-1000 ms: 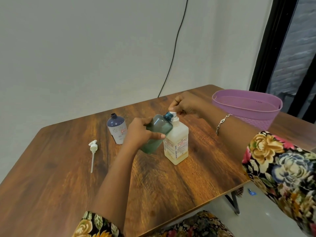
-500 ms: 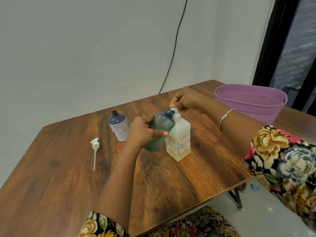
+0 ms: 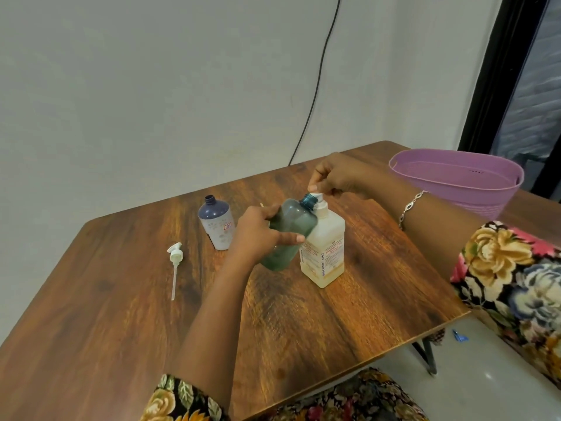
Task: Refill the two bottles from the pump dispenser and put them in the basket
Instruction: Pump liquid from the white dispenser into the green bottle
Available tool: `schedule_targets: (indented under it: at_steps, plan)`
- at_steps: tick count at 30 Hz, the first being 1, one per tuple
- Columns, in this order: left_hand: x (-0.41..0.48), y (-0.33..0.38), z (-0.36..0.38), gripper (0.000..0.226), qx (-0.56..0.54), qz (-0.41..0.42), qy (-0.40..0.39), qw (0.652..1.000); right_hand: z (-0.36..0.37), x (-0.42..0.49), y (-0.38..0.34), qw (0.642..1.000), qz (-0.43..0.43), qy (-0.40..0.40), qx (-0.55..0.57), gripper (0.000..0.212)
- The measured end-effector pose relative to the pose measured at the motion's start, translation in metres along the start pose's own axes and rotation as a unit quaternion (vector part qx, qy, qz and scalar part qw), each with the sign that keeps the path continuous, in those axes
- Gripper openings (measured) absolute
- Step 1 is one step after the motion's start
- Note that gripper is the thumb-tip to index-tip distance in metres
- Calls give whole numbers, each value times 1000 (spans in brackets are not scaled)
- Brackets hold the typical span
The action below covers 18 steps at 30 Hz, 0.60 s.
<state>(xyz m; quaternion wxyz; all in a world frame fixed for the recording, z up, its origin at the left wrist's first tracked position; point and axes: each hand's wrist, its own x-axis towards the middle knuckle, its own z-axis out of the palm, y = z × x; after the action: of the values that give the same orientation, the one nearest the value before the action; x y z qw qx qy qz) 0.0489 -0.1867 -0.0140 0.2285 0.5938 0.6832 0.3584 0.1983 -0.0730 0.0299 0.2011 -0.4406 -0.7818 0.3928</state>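
Observation:
My left hand [image 3: 258,230] grips a green translucent bottle [image 3: 288,235], tilted so its open blue neck sits right under the pump spout. The cream pump dispenser [image 3: 323,256] stands upright at the table's middle. My right hand [image 3: 337,177] rests on top of the pump head with curled fingers, thumb pointing down at it. An uncapped purple bottle [image 3: 217,223] stands upright to the left of my left hand. The purple basket [image 3: 455,183] sits at the table's far right.
A loose white pump top with its long tube [image 3: 175,265] lies on the wooden table [image 3: 121,314] to the left. The table's near edge runs diagonally at the right, with floor below. A black cable hangs down the wall behind.
Both hands, the green bottle and the dispenser keep the same arrangement; only the head camera has shifted slightly. My right hand stays on the pump head.

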Motion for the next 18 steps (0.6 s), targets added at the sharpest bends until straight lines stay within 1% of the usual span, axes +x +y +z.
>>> schedule_targets:
  at_steps: [3, 8, 12, 18]
  plan:
    - [-1, 2, -2, 82, -3, 0, 12, 1000, -1, 0, -4, 1000, -6, 11, 8, 12]
    - [1, 9, -7, 77, 5, 17, 20, 1000, -10, 0, -15, 1000, -17, -1, 5, 15]
    - [0, 3, -4, 79, 1, 4, 18, 1000, -3, 1, -9, 1000, -7, 12, 18, 12]
    - [0, 0, 3, 82, -12, -16, 13, 1000, 2, 0, 2, 999, -4, 24, 20, 17]
